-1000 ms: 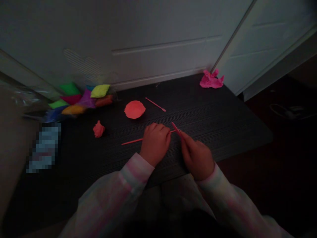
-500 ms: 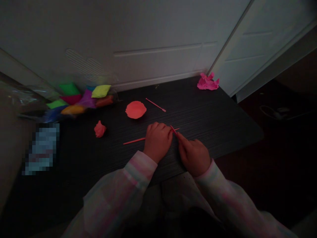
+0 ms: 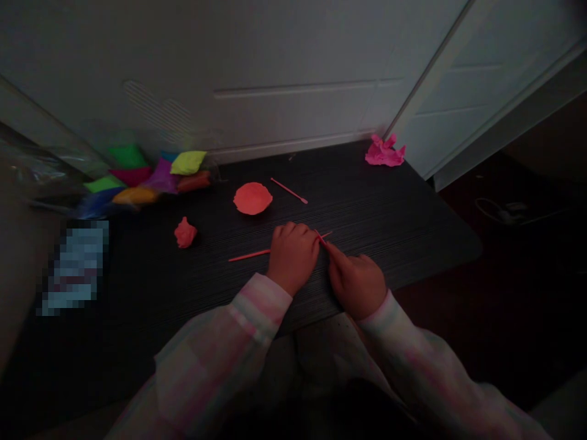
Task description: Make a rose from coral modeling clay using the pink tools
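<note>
Hands closer together than in the earlier frame, the pair now almost meeting at the middle of the table.

Item: left hand point(image 3: 293, 257), fingers curled down in a loose fist over a long red modelling stick point(image 3: 250, 255), which lies nearly flat on the table and sticks out on both sides of the hand.

Item: right hand point(image 3: 356, 286), partly closed, thumb and fingers pinching a short red stick point(image 3: 320, 239) at its far end, just beside the left knuckles. Whether it crosses the long stick cannot be told at this size.

Item: dark wood-grain table point(image 3: 389, 229), carrying the following. Orange-red clay disc point(image 3: 252, 198), far of the hands. Thin pink modelling tool point(image 3: 288, 190), just right of the disc. Small red clay lump point(image 3: 185, 233), left. Crumpled magenta clay point(image 3: 385, 153), far right, against a white panelled door point(image 3: 293, 73). Heap of bright clay packets point(image 3: 147, 180), far left. Pixelated object point(image 3: 76, 269), near left, unreadable.

Item: pastel striped sleeves point(image 3: 215, 348) on both arms.
</note>
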`<action>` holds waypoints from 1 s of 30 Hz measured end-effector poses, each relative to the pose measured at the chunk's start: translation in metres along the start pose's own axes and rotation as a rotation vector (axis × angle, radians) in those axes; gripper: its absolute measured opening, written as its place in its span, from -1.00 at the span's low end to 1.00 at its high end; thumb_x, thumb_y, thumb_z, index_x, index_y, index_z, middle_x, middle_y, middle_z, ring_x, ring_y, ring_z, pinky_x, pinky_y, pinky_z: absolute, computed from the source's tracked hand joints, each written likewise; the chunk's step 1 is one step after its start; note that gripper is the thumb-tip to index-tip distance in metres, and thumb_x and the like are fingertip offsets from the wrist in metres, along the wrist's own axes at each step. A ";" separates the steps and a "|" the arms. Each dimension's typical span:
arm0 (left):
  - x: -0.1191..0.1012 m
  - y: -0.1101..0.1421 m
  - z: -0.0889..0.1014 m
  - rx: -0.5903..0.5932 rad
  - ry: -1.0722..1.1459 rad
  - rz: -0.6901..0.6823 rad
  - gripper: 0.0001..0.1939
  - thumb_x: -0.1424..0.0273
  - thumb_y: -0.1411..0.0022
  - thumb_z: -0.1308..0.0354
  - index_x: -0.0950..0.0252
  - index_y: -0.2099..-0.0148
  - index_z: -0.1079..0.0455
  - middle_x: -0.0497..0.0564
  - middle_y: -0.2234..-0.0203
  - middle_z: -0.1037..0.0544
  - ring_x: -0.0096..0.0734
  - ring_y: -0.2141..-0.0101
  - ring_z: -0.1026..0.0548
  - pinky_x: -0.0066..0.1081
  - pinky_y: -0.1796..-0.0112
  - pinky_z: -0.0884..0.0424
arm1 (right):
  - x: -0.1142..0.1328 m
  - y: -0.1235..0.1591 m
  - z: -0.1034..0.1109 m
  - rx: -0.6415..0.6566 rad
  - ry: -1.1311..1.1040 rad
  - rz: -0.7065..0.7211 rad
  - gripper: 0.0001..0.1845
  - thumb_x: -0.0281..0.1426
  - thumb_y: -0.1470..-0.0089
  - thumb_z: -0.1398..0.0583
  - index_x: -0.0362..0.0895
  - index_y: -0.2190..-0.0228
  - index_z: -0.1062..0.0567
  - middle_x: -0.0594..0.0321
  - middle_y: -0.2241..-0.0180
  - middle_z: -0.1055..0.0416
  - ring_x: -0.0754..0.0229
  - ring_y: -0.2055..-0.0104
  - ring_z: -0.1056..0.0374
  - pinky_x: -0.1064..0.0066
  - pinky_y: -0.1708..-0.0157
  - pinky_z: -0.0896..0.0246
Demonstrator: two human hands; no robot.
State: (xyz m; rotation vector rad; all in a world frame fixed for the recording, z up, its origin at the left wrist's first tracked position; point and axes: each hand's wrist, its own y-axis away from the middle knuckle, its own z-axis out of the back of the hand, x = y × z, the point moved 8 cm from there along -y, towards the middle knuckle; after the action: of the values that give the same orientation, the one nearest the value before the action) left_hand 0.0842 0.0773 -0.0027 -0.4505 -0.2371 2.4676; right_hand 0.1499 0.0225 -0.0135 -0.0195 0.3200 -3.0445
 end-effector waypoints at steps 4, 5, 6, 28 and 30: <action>0.000 0.000 0.000 0.000 -0.004 -0.003 -0.79 0.38 -0.12 0.13 0.25 0.36 -0.33 -0.03 0.43 -0.39 -0.35 0.33 -0.26 -0.31 0.33 -0.13 | 0.000 0.001 -0.001 0.008 0.017 -0.015 -0.61 -0.41 0.00 0.08 -0.18 0.12 -0.30 0.26 0.59 -0.42 0.29 0.60 -0.26 0.41 0.47 0.08; 0.000 0.000 0.000 -0.001 -0.003 -0.002 -0.79 0.38 -0.12 0.13 0.25 0.36 -0.32 -0.03 0.43 -0.39 -0.35 0.32 -0.26 -0.31 0.33 -0.13 | 0.000 0.001 -0.001 0.004 0.023 -0.021 -0.61 -0.40 0.01 0.08 -0.18 0.12 -0.30 0.25 0.59 -0.43 0.29 0.60 -0.26 0.41 0.47 0.08; 0.000 0.000 0.000 -0.002 -0.001 -0.001 -0.79 0.38 -0.12 0.13 0.25 0.36 -0.32 -0.04 0.43 -0.39 -0.35 0.32 -0.26 -0.31 0.33 -0.13 | 0.000 0.001 0.000 -0.002 0.029 -0.030 -0.61 -0.40 0.01 0.08 -0.17 0.12 -0.31 0.25 0.60 -0.43 0.29 0.61 -0.26 0.41 0.48 0.08; 0.000 -0.001 0.001 -0.007 -0.016 -0.009 -0.80 0.38 -0.11 0.13 0.25 0.36 -0.33 -0.02 0.43 -0.40 -0.35 0.33 -0.26 -0.32 0.34 -0.13 | 0.000 0.002 0.006 0.042 0.050 -0.186 -0.61 -0.39 0.02 0.08 -0.09 0.14 -0.31 0.25 0.65 -0.41 0.27 0.63 -0.27 0.43 0.49 0.06; 0.000 -0.001 0.001 -0.005 -0.025 -0.014 -0.79 0.37 -0.11 0.13 0.25 0.36 -0.33 -0.02 0.42 -0.39 -0.35 0.34 -0.26 -0.33 0.34 -0.13 | 0.000 -0.001 0.007 0.042 0.063 -0.196 -0.61 -0.38 0.02 0.08 -0.08 0.13 -0.30 0.24 0.65 -0.41 0.26 0.63 -0.28 0.43 0.50 0.06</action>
State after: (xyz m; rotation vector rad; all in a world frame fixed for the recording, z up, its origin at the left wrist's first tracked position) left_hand 0.0842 0.0780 -0.0021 -0.4197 -0.2561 2.4608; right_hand 0.1505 0.0218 -0.0062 0.0500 0.2733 -3.2502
